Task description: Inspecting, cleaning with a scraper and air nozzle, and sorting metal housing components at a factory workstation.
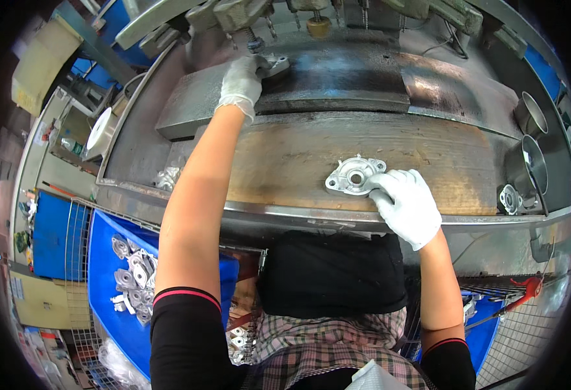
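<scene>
My left hand (241, 83), in a white glove, reaches to the far left onto a dark steel block (337, 97). Its fingers close on a small silver metal casting (276, 65) below a drill chuck; the hand partly covers the casting. Nearer to me, my right hand (407, 207), gloved as well, pinches the right end of an oval silver flange casting (350, 177). This casting has a round centre bore and a hole at each end. It is at the front of a worn wooden board (285, 162), its face turned up.
Drill spindles (318, 25) hang along the far side. Metal cups (526, 162) and another casting (509, 199) stand at the right end of the tray. Below left, a blue bin (113, 312) holds several castings. A red-handled air gun (528, 291) hangs at lower right.
</scene>
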`<state>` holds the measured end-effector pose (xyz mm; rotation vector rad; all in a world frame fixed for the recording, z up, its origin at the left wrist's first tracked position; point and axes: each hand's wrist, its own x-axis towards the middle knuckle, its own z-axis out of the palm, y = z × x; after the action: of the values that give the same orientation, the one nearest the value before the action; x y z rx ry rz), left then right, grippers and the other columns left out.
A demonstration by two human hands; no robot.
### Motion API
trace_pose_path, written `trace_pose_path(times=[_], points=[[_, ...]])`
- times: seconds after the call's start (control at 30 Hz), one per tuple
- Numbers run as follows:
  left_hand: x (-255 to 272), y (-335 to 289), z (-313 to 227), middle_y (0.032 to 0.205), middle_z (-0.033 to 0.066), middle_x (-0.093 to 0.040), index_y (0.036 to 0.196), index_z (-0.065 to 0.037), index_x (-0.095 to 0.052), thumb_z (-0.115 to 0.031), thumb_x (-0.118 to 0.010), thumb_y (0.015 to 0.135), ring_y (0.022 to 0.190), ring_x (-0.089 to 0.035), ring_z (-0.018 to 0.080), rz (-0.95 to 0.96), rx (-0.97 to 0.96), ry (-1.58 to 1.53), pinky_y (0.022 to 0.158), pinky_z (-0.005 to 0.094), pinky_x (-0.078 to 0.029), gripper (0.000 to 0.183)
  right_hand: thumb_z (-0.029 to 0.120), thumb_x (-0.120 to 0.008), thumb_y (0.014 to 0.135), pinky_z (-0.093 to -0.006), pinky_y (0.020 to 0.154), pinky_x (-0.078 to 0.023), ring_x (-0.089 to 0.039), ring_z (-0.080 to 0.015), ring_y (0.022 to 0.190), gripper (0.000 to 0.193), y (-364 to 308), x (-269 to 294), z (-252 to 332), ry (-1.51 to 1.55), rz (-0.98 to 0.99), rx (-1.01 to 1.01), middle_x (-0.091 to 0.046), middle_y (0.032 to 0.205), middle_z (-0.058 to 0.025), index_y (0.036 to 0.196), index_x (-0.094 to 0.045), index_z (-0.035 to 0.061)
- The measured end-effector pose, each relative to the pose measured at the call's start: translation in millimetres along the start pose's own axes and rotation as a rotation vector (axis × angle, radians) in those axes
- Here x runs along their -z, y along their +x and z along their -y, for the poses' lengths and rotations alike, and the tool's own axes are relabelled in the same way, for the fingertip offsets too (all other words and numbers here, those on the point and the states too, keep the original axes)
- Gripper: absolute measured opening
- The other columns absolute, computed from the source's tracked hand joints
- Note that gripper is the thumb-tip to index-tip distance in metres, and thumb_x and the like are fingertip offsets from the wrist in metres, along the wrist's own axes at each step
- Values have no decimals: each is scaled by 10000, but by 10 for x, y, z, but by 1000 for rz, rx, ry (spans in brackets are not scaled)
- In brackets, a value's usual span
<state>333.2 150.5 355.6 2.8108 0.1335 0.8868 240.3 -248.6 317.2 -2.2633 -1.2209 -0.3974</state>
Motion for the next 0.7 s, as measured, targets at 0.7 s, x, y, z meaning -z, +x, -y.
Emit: trace_pose_path(times=[0.7], points=[[927,-2331,-1721,1254,106,-657,1352,18,-563,-172,-657,966,1096,-606,149,199,533,-1237,965,282,-472,440,121,-701,825,-391,791,-497,-641,-290,856,212,-32,113,138,180,19,-150,-683,933,-124,1029,-676,69]])
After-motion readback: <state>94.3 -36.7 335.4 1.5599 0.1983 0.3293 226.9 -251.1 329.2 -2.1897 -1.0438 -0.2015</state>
